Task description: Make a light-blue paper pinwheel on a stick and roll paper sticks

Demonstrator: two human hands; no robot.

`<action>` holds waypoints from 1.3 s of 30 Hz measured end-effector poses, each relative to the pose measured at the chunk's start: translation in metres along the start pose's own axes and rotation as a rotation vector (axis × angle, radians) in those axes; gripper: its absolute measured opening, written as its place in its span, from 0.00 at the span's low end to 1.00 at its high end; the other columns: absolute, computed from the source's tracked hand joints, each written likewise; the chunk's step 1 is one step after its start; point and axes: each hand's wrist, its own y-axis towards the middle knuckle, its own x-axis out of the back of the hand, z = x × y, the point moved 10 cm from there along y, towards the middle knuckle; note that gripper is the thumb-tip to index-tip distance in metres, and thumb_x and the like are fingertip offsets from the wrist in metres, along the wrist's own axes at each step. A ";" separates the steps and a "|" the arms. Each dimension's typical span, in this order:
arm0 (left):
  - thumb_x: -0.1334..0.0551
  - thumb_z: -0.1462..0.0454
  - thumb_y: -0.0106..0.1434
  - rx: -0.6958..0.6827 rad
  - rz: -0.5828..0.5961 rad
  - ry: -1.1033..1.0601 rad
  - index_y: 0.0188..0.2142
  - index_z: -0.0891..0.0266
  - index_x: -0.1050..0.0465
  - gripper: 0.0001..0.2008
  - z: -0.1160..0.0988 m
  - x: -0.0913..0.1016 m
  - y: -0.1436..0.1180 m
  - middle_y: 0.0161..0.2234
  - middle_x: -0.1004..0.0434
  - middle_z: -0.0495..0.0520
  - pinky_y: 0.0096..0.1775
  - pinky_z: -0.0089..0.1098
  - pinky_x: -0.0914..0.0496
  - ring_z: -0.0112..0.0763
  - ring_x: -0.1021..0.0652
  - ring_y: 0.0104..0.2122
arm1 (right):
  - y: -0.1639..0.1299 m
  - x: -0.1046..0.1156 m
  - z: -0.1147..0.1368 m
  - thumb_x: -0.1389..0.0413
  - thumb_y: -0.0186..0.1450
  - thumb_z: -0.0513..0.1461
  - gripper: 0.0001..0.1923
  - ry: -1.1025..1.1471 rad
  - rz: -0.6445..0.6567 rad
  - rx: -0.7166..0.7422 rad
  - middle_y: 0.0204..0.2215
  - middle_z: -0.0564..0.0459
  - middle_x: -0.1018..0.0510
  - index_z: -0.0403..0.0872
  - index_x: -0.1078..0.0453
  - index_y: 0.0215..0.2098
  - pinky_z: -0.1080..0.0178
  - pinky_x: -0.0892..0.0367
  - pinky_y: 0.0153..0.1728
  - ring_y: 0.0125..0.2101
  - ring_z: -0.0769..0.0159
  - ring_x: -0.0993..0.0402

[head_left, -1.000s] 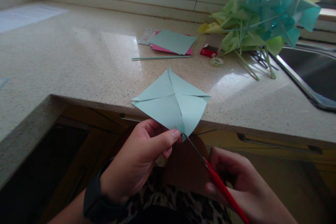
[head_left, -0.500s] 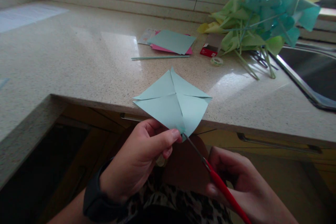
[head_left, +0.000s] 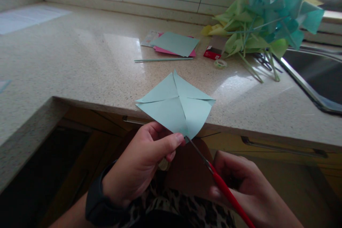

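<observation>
While slits already ran from the corners of the pale-green, slightly curled paper (head_left: 172, 107) toward its middle, leaving perhaps only the near corner unfinished, my left hand (head_left: 148, 155) pinched it over the front edge of the counter (head_left: 101, 78) and my right hand (head_left: 244, 176) gripped red-handled scissors (head_left: 224, 189) there.

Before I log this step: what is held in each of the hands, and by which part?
The left hand pinches the pale blue-green paper at its near corner; the right hand holds the scissors by the red handle.
</observation>
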 end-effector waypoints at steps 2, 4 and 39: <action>0.29 0.65 0.60 0.004 -0.005 0.007 0.33 0.63 0.23 0.05 0.000 0.000 0.000 0.28 0.28 0.47 0.27 0.24 0.40 0.20 0.35 0.24 | 0.000 0.001 0.001 0.34 0.58 0.54 0.23 -0.011 -0.004 0.004 0.21 0.57 0.33 0.47 0.35 0.23 0.67 0.43 0.22 0.23 0.70 0.40; 0.29 0.64 0.60 0.009 -0.005 0.011 0.33 0.63 0.23 0.06 0.000 0.001 0.000 0.28 0.28 0.47 0.28 0.24 0.40 0.20 0.35 0.24 | 0.001 0.001 0.001 0.34 0.58 0.54 0.23 -0.019 -0.003 0.006 0.21 0.57 0.33 0.47 0.36 0.23 0.67 0.43 0.23 0.23 0.70 0.40; 0.29 0.60 0.61 0.009 -0.064 0.146 0.31 0.62 0.21 0.08 -0.001 0.009 -0.002 0.27 0.24 0.47 0.26 0.21 0.38 0.18 0.35 0.22 | -0.005 0.004 0.000 0.34 0.59 0.53 0.21 -0.032 0.031 -0.032 0.22 0.55 0.31 0.48 0.33 0.24 0.66 0.41 0.22 0.23 0.69 0.38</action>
